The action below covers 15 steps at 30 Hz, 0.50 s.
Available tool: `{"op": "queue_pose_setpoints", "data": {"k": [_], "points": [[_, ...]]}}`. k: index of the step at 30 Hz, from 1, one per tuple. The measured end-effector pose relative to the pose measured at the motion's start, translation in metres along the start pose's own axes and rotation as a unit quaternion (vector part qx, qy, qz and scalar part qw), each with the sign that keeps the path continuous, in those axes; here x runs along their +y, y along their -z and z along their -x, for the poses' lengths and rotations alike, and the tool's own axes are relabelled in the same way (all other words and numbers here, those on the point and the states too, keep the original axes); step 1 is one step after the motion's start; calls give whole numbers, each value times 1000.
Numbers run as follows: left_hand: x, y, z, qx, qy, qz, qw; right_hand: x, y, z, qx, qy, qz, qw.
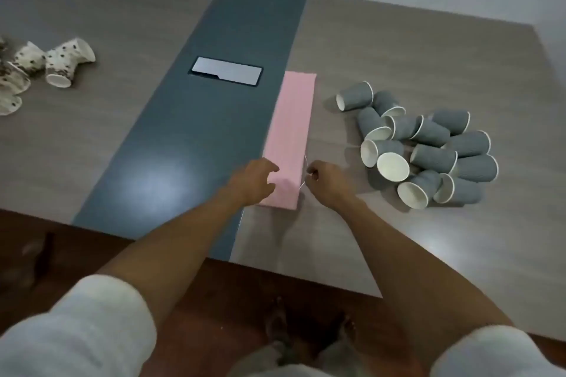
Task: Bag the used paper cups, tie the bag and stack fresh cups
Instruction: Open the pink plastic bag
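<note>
Both hands at the folded pink bag (291, 135) near the table's (398, 49) front edge, left hand (255, 182) gripping its corner, right hand (321, 179) pinching a thin string (304, 165); best pry the mouth wide before fetching used cups (69, 63) from the far left edge.

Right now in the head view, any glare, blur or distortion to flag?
Head view: soft glare patch on the grey strip, fainter glare on the table near its front edge; wide-angle lens bends the table edges; left hand and right hand slightly soft over the pink bag; overall dim and low contrast.
</note>
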<state>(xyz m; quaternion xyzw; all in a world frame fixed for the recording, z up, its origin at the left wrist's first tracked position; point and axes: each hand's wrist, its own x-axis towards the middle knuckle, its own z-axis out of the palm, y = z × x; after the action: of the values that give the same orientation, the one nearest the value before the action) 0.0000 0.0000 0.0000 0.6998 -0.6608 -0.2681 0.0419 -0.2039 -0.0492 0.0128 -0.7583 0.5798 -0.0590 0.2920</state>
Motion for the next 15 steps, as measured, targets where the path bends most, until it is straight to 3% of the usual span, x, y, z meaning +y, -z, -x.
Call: {"op": "queue_pose_setpoints", "data": {"k": [4, 6, 12, 15], "points": [[-17, -28, 4, -61, -26, -117, 991, 10, -35, 2, -55, -79, -25, 995], [-24, -41, 3, -61, -46, -122, 990, 15, -53, 5, -77, -116, -58, 989], [-29, -52, 0, 39, 3, 22, 999, 23, -82, 1, -74, -124, -148, 978], [-23, -36, -5, 117, 66, 154, 979, 23, -66, -6, -46, -166, -242, 955]]}}
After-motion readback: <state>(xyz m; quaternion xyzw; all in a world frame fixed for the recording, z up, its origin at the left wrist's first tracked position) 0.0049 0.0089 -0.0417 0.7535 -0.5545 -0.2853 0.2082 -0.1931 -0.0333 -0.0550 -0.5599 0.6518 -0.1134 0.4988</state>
